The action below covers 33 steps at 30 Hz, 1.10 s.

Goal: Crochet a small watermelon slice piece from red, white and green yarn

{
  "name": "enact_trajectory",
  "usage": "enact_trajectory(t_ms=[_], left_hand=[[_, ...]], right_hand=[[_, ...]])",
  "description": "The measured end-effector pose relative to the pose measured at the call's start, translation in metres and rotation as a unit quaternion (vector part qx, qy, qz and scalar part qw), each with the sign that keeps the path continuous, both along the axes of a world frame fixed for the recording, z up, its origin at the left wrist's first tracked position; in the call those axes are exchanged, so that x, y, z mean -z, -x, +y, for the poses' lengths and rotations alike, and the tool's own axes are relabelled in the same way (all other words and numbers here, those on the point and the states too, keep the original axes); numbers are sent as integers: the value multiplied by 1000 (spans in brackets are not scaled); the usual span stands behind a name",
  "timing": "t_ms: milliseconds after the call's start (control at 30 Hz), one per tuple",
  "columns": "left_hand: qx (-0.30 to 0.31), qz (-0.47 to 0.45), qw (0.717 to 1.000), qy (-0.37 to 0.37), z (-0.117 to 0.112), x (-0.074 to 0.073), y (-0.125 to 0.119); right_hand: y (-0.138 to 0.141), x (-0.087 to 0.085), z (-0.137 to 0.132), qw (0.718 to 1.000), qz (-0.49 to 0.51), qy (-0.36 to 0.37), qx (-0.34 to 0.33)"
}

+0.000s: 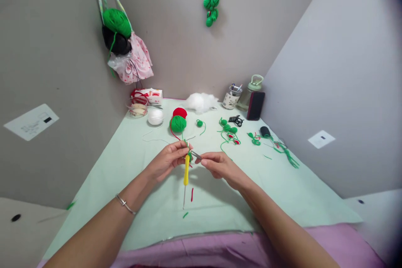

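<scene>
My left hand (168,160) is pinched closed over the pale green table cover (132,176). It holds a small green crocheted piece (189,153) together with a yellow-handled crochet hook (186,172) that hangs down with its metal tip toward me. My right hand (218,164) is closed too, pinching a thin grey metal needle (196,155) whose point meets the green piece. A green strand runs from the piece back to a green yarn ball (178,123).
A red yarn ball (180,112), white ball (155,116), stuffing (200,101), glass bowl (137,108), box (150,95), pen cup (231,97), bottle (249,92) and dark phone (255,106) line the back. Green crocheted bits (228,129) lie right. Yarn bag (121,42) and green ornament (211,4) hang on the wall.
</scene>
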<state>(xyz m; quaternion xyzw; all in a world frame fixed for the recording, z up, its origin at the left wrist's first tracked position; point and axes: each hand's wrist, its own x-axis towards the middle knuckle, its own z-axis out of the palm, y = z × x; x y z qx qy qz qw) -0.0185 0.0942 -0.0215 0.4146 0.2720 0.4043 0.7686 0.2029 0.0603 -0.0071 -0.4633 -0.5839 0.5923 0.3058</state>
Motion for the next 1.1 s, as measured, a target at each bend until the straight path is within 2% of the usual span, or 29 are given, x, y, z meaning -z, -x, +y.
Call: enact_trajectory(t_ms=[367, 833, 933, 1000, 1033, 1067, 1100], left_hand=[[3, -2, 1000, 5, 0, 4, 0], [24, 20, 999, 8, -2, 4, 0], [21, 21, 1000, 10, -2, 3, 1], [14, 20, 1000, 12, -1, 3, 2], [9, 18, 1000, 14, 0, 3, 2], [4, 16, 1000, 17, 0, 4, 2], [-1, 13, 1000, 20, 1, 5, 2]], right_hand=[[0, 3, 1, 999, -19, -23, -15], [3, 14, 5, 1000, 27, 1, 11], [-1, 9, 3, 999, 41, 0, 19], [-13, -3, -4, 997, 48, -31, 56], [-21, -12, -8, 992, 51, -62, 94], [-32, -21, -14, 975, 45, -141, 168], [-43, -29, -20, 942, 24, -227, 248]])
